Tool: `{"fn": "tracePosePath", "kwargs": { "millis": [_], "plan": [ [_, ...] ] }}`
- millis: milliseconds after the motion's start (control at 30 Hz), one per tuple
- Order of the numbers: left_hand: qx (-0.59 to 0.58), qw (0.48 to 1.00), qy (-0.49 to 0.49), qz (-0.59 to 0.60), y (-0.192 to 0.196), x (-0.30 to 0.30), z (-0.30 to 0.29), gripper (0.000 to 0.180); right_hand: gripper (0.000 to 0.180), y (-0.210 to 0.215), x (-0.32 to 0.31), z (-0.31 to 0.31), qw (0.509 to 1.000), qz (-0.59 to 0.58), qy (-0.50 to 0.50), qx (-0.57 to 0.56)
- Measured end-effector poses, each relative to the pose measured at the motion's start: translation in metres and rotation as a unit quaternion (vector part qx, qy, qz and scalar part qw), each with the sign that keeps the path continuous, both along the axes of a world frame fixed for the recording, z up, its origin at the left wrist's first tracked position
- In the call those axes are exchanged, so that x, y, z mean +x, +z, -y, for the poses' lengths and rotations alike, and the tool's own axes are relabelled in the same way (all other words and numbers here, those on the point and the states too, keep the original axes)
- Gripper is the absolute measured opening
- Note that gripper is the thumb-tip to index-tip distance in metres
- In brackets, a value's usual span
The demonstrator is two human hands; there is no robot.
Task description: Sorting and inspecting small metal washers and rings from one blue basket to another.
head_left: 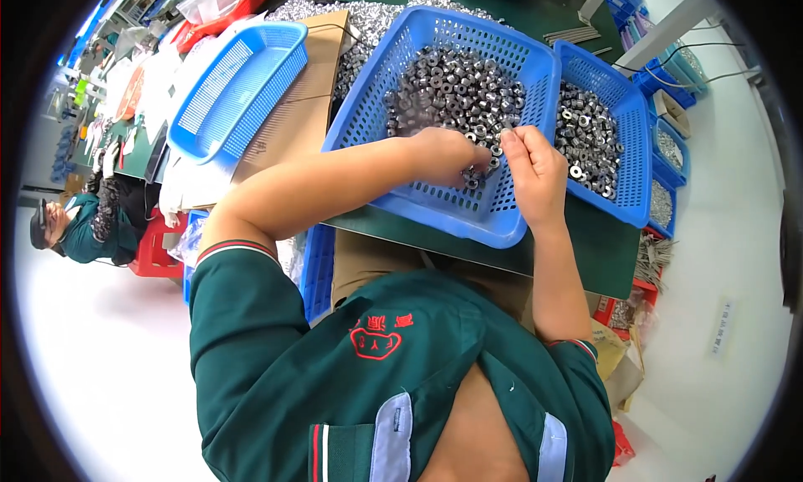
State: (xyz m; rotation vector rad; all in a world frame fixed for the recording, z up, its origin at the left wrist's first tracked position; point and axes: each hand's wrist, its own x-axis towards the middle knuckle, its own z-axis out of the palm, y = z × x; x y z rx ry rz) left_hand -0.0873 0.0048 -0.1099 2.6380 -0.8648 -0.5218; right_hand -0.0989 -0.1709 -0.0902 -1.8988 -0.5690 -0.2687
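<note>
A blue perforated plastic basket (401,199) sits before me, partly filled with small shiny metal pieces (460,85), many ring-shaped with a hole through the middle. My left hand (445,156) reaches into it from the left, its fingers curled down over a few pieces near the basket's front part. What lies in those fingers is hidden. Just to the right, my right hand (537,171) is raised over the basket's right side, thumb and forefinger pinched together. Anything between them is too small to make out.
A second blue basket (640,160) of similar pieces adjoins on the right. At left a blue basket (226,106) lies on cardboard (322,72). Loose metal pieces (368,22) heap behind on the green table (615,260). A person (88,223) sits far left by a red stool (157,249).
</note>
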Motion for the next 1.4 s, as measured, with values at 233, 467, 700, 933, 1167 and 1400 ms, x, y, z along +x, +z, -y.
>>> {"fn": "tracePosePath", "kwargs": {
  "millis": [233, 467, 700, 933, 1167, 1400],
  "plan": [
    [0.039, 0.992, -0.031, 0.118, -0.011, -0.001, 0.006, 0.022, 0.017, 0.000, 0.002, 0.000, 1.000, 0.014, 0.001, -0.009],
    [0.043, 0.995, -0.042, 0.083, -0.007, -0.004, 0.004, 0.014, 0.019, -0.001, 0.001, -0.001, 1.000, 0.001, -0.003, -0.020],
    [0.040, 0.998, -0.038, 0.008, 0.001, 0.000, -0.001, 0.022, 0.019, -0.006, 0.001, -0.001, 1.000, -0.006, -0.005, 0.008],
    [-0.351, 0.924, 0.151, -0.015, 0.038, 0.018, -0.031, 0.020, 0.019, -0.002, 0.005, -0.004, 0.999, -0.014, -0.032, -0.016],
    [-0.551, 0.784, 0.222, -0.180, 0.036, 0.018, -0.036, 0.018, 0.024, -0.006, 0.014, -0.006, 0.994, -0.016, -0.018, -0.102],
    [-0.628, 0.679, 0.210, -0.318, 0.020, 0.020, -0.032, 0.024, 0.022, -0.006, 0.022, -0.010, 0.992, -0.124, 0.021, -0.023]
  ]
}}
